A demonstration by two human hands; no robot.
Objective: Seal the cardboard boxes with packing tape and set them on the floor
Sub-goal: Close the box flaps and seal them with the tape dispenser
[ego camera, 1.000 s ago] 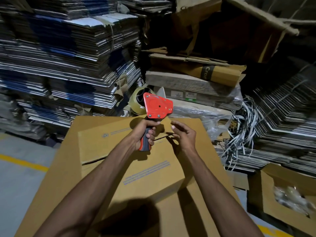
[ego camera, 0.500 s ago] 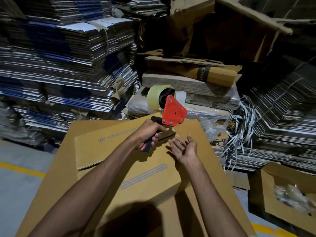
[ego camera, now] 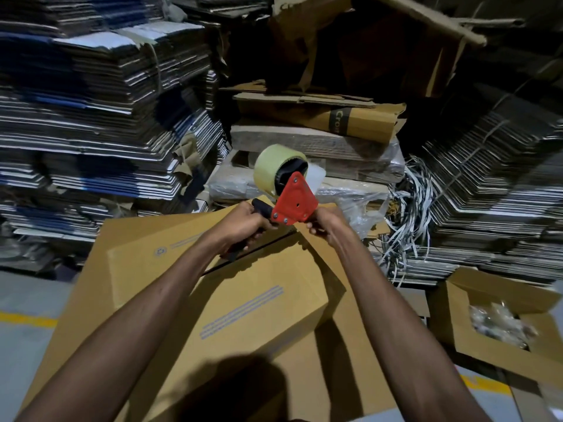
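A closed brown cardboard box [ego camera: 243, 300] lies on a larger cardboard sheet [ego camera: 88, 300]; the seam between its top flaps runs diagonally under my hands. Over the box's far corner I hold a red tape dispenser [ego camera: 294, 202] carrying a roll of yellowish packing tape [ego camera: 271, 166]. My left hand [ego camera: 243, 220] grips the dispenser's dark handle. My right hand [ego camera: 324, 222] has its fingers curled at the dispenser's front lower edge. Whether those fingers pinch the loose tape end is hidden.
Tall stacks of flattened cartons rise on the left [ego camera: 106, 117] and on the right [ego camera: 487, 193]. A tangle of white strapping bands [ego camera: 405, 214] hangs at right. An open box [ego camera: 475, 339] with clear-wrapped contents sits lower right. Grey floor with a yellow line [ego camera: 27, 318] shows at left.
My left hand tilted the dispenser forward and moved it toward the box's far corner. My right hand rose from the box top to the dispenser's front edge.
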